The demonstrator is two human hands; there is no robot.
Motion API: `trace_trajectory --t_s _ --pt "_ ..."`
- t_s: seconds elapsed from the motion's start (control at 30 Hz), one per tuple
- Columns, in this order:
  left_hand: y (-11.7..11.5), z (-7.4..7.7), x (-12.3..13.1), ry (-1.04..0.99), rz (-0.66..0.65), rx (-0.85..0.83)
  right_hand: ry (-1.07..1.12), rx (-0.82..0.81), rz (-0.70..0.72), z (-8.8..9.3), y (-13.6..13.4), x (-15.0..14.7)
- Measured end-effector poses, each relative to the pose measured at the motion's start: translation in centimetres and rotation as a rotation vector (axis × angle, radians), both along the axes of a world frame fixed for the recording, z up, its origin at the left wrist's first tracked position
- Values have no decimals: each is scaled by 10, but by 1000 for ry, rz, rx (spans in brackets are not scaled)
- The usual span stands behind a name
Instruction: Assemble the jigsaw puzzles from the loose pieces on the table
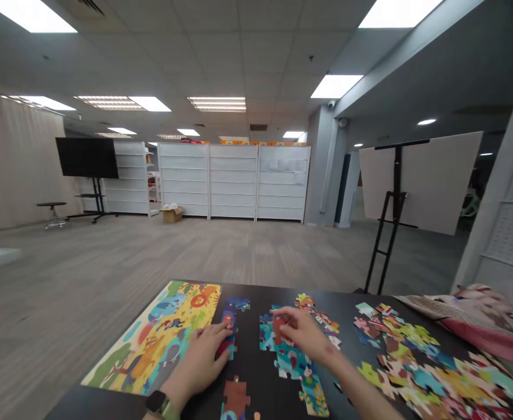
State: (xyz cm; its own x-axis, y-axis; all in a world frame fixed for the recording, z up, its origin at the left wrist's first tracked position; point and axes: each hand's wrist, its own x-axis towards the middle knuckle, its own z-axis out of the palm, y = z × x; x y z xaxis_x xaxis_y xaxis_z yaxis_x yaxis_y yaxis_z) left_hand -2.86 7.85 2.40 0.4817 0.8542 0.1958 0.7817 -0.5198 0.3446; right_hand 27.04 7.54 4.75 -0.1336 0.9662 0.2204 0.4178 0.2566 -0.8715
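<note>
A colourful jungle-animal picture sheet [154, 338] lies flat at the left of the dark table [263, 382]. My left hand [197, 361], with a black watch [155, 401] on the wrist, rests its fingertips on a strip of blue and red jigsaw pieces [229, 319]. My right hand [302, 335] curls over a joined cluster of jigsaw pieces [289, 359], and a red piece lies under its fingers. Whether it grips that piece is hidden. A brown jigsaw piece [235, 399] sits near the front edge, and a large spread of loose pieces [418, 364] covers the table's right side.
A patterned pink cloth [488, 321] lies at the table's right end. Beyond the table stand a black easel holding a pale board [418, 181], white shelving [234, 181], a black screen on a stand [87, 157], and a cardboard box [172, 214] on the carpet.
</note>
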Motion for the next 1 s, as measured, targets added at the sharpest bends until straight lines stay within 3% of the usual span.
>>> trace_trajectory --t_s 0.1,0.23,0.43,0.83,1.0 --pt "-1 2 0 23 11 -17 -17 9 -6 -19 16 -60" --pt "-6 7 -8 33 28 -38 -86 20 -54 -31 36 -92" --pt "-8 6 -18 -13 20 -68 -230 0 -78 -37 47 -101" --pt "-6 6 -17 -25 13 -82 -476 35 -167 -24 37 -118" --pt "-8 7 -16 -29 17 -84 -474 105 -153 -21 32 -114"
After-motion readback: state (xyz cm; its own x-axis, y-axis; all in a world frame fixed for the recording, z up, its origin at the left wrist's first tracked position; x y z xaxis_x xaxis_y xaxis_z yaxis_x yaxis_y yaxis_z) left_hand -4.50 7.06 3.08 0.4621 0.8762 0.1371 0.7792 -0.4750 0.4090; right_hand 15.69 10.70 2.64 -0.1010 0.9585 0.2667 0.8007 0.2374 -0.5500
